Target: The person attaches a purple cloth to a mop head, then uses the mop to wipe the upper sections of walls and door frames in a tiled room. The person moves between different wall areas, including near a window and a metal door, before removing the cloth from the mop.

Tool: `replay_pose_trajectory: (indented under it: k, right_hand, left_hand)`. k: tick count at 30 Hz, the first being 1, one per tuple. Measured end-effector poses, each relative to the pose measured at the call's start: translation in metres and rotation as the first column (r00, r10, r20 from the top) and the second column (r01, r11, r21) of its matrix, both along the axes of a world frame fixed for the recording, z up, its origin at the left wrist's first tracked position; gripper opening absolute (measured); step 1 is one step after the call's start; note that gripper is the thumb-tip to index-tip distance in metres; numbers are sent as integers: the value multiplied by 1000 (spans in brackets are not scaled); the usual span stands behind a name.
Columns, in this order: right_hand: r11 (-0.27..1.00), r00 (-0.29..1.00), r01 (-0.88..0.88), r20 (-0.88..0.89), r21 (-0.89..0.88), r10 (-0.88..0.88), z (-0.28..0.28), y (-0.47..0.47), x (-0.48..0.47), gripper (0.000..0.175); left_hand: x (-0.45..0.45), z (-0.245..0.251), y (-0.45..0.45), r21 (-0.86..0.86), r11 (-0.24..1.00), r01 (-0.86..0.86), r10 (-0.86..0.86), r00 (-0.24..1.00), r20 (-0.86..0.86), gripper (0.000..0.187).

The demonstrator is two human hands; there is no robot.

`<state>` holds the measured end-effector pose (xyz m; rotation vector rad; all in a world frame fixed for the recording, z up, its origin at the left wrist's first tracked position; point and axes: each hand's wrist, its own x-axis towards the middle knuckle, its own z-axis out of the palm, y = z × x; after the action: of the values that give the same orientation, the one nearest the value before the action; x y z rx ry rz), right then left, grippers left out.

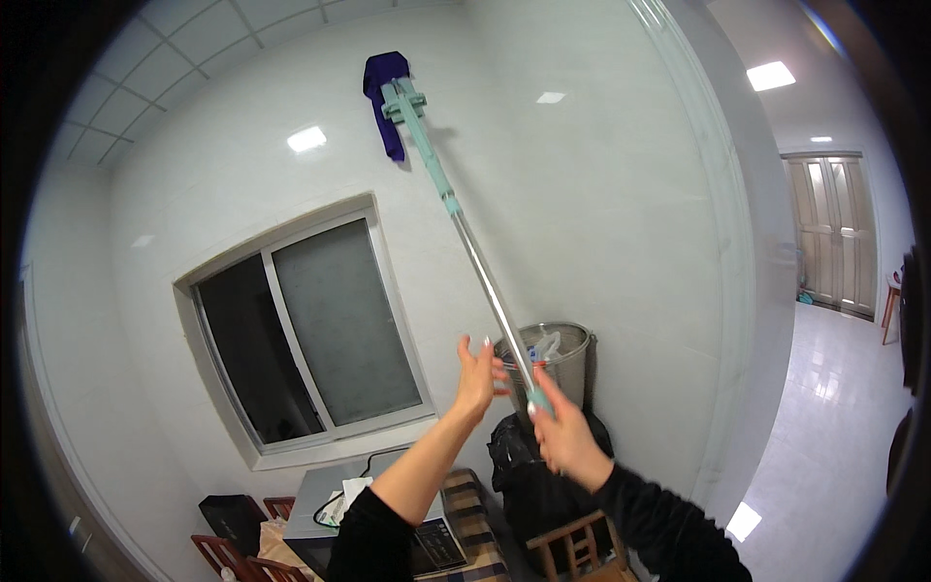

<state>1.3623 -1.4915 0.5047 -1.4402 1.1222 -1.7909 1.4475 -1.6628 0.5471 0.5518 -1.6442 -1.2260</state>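
Note:
A mop (486,273) with a silver metal pole and a pale green head slants up from my hands to the wall. Around its far end is a dark purple cloth (387,67), with one strip hanging down against the white wall. My right hand (569,436) is closed around the green grip at the pole's lower end. Just left of the pole, my left hand (480,382) has its fingers apart and holds nothing. Whether its fingertips brush the pole cannot be told.
A sliding window (342,320) is set in the wall at left. Below it, a grey microwave-like appliance (320,476) stands on a checked tablecloth (465,502). A metal mesh bin (574,342), black plastic bags (538,495) and a wooden chair (582,545) are by the right wall. Double doors (833,233) close the hallway.

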Motion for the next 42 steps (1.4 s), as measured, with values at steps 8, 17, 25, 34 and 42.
replay_pose_trajectory:
  k: [8, 17, 25, 34, 42]
  right_hand:
    - [841, 743, 403, -406, -362, -531, 139, -126, -28, 47]
    - [889, 746, 437, -497, -136, -443, 184, -131, 5, 37]
    - [869, 690, 489, -573, -82, -442, -53, -124, 21, 39]
    - [912, 827, 372, -507, 173, -242, -185, -57, 42, 36]
    - [924, 810, 378, -464, -57, -360, -101, -152, 40, 38]
  left_hand:
    - [73, -32, -11, 15, 1000, -26, 20, 947, 321, 70]
    - [106, -11, -27, -155, 979, -131, 178, 922, 343, 66]
    - [26, -8, -31, -201, 966, -161, 203, 956, 213, 78]
    - [62, -154, 53, 42, 998, 54, -66, 926, 371, 91]
    - [123, -205, 76, 135, 989, -53, 8, 951, 309, 70]
